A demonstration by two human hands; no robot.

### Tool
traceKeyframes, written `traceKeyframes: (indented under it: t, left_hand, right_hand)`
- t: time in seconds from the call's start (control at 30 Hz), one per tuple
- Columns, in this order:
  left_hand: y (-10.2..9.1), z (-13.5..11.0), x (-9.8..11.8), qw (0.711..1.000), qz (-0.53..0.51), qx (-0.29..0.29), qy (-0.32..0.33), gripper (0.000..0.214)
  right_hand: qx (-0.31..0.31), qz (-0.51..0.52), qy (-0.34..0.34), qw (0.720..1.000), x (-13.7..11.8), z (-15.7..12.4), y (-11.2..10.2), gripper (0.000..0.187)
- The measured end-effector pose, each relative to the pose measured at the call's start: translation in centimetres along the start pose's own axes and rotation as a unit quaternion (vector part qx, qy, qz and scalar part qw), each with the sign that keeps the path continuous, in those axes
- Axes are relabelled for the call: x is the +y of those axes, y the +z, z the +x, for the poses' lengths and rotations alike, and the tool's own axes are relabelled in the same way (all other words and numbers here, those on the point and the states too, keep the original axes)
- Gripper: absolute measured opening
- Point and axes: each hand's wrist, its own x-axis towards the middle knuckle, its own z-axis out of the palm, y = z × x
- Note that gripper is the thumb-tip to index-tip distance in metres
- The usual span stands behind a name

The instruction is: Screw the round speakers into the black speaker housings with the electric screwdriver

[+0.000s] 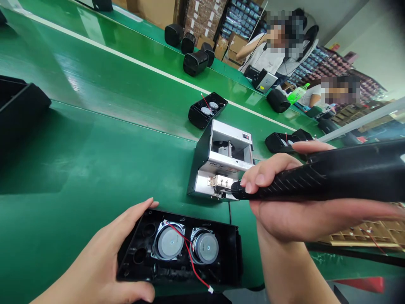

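My left hand (98,257) is closed around the left end of a black speaker housing (229,253), thumb at the near side and fingers at the far side. Two round speaker drivers (171,245) sit inside it, and a red wire (193,266) with a white plug runs over them. In my right hand (284,221) is a black electric screwdriver (348,173), held level and pointing left. Its tip is at the front of a silver and black screw feeder (201,156), by the small metal block; whether it touches a screw I cannot tell.
On the green bench, another open speaker housing (194,116) lies behind the feeder, and more (275,142) lie to the right. A large black shell (22,101) stands at left. Two people (268,59) sit across the bench. A partitioned cardboard tray (367,236) is at lower right.
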Motion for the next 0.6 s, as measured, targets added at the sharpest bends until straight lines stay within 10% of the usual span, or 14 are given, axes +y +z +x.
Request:
traceKeyframes:
  t: [0.6]
  left_hand:
    - [-0.1,0.1,0.1,1.0,-0.019,-0.011,-0.012,0.136]
  right_hand:
    - [-0.048,0.021,-0.013,0.999,2.2,0.1,0.0,0.068]
